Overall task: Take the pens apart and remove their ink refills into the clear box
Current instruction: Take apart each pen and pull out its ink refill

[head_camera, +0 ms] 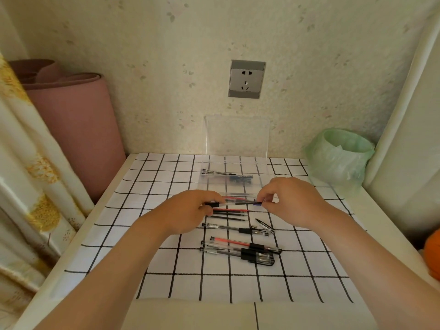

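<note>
My left hand (190, 209) grips the barrel end of a clear pen (232, 203) held level above the checked cloth. My right hand (289, 198) pinches the same pen's blue tip end. Beyond the hands stands the clear box (232, 181) with its lid up against the wall; pen parts lie inside it. Under the held pen lie thin refills (229, 214), red and black. Nearer me lie one whole pen (234, 228), a loose cap (264, 225) and a bundle of several pens (240, 250), one of them red.
A green-lined bin (340, 158) stands at the back right corner. A pink rolled mat (71, 129) leans at the left beside a curtain (31, 175). An orange object (432, 251) sits at the right edge. A wall socket (247, 79) is above the box.
</note>
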Demonstrator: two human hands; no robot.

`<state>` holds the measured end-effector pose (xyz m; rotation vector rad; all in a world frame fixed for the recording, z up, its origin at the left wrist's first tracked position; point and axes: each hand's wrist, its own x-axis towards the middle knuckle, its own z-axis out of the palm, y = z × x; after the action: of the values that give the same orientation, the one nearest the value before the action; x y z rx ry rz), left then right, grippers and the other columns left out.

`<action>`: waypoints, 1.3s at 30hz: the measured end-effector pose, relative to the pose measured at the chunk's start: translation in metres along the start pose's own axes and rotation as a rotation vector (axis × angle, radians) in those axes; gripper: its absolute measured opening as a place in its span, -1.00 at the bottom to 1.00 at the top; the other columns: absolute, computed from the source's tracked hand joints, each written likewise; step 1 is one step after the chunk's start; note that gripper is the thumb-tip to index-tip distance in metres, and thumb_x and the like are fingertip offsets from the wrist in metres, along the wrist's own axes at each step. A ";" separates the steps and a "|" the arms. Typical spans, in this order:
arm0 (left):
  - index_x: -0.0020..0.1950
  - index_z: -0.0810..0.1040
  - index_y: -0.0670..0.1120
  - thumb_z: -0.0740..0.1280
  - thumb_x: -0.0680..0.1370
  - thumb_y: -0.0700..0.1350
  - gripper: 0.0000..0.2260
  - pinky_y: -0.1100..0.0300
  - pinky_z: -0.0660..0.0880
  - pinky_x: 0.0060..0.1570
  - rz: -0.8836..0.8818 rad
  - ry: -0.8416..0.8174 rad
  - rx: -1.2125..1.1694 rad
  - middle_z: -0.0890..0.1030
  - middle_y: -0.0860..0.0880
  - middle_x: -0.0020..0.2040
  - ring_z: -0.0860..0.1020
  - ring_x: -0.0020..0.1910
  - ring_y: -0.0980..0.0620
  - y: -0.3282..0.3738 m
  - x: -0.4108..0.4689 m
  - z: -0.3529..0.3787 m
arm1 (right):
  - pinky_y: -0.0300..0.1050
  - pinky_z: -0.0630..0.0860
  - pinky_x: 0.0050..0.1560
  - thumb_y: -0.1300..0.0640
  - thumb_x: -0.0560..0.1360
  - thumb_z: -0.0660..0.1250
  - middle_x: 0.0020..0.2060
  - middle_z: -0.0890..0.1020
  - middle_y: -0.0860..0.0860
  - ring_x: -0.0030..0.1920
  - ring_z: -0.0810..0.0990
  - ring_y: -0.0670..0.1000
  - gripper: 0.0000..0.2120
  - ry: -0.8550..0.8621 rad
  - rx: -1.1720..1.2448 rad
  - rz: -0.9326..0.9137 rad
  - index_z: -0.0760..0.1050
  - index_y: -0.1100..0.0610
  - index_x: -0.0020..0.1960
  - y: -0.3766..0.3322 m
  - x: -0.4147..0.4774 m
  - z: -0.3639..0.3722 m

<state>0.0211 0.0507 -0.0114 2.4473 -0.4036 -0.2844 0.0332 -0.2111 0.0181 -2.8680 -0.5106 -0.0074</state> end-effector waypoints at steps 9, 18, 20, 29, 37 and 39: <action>0.33 0.38 0.36 0.12 0.67 -0.14 -0.59 0.18 0.54 -0.08 0.075 -0.073 -0.068 0.57 0.14 -0.13 0.49 -0.28 0.14 0.014 0.003 0.011 | -0.30 0.38 -0.25 -0.03 0.40 0.51 -0.17 0.64 -0.33 -0.28 0.50 -0.25 -0.78 0.080 0.337 -0.059 0.60 -0.21 0.02 -0.019 0.002 0.013; 0.33 0.30 0.30 0.08 0.68 -0.14 -0.65 0.30 0.41 -0.26 -0.004 -0.057 -0.047 0.55 0.07 -0.11 0.43 -0.31 0.15 0.007 0.006 0.011 | -0.26 0.38 -0.18 0.06 0.51 0.37 -0.09 0.64 -0.20 -0.17 0.51 -0.23 -0.85 -0.119 0.102 0.060 0.60 -0.16 0.02 0.004 0.000 0.011; 0.39 0.28 0.32 0.07 0.68 -0.15 -0.60 0.32 0.41 -0.24 0.009 -0.061 -0.044 0.55 0.06 -0.11 0.43 -0.31 0.16 0.009 0.006 0.012 | -0.28 0.39 -0.19 0.07 0.50 0.38 -0.10 0.63 -0.19 -0.14 0.53 -0.21 -0.86 -0.171 0.098 0.048 0.63 -0.16 -0.02 0.003 0.001 0.013; 0.35 0.33 0.35 0.10 0.67 -0.14 -0.59 0.19 0.50 -0.12 0.020 -0.107 -0.065 0.55 0.09 -0.12 0.47 -0.25 0.11 0.015 0.004 0.014 | -0.18 0.51 -0.04 0.03 0.48 0.43 -0.12 0.63 -0.20 -0.10 0.57 -0.15 -0.87 -0.284 0.069 -0.032 0.68 -0.13 0.00 -0.006 0.004 0.023; 0.24 0.40 0.29 0.12 0.66 -0.11 -0.70 0.24 0.44 -0.20 -0.046 -0.150 -0.022 0.55 0.08 -0.08 0.44 -0.29 0.13 0.011 0.003 0.017 | -0.23 0.47 -0.09 0.03 0.46 0.43 -0.13 0.65 -0.22 -0.14 0.56 -0.20 -0.88 -0.270 0.060 -0.054 0.69 -0.12 -0.03 -0.010 0.007 0.028; 0.22 0.41 0.29 0.13 0.66 -0.11 -0.70 0.18 0.45 -0.19 -0.050 -0.158 -0.019 0.57 0.02 -0.07 0.43 -0.30 0.11 0.010 0.003 0.016 | -0.26 0.43 -0.14 0.03 0.48 0.42 -0.17 0.62 -0.22 -0.17 0.54 -0.21 -0.89 -0.276 0.059 -0.059 0.68 -0.11 -0.03 -0.009 0.007 0.029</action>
<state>0.0166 0.0334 -0.0177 2.4272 -0.4055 -0.5035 0.0359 -0.1938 -0.0078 -2.8089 -0.6347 0.3914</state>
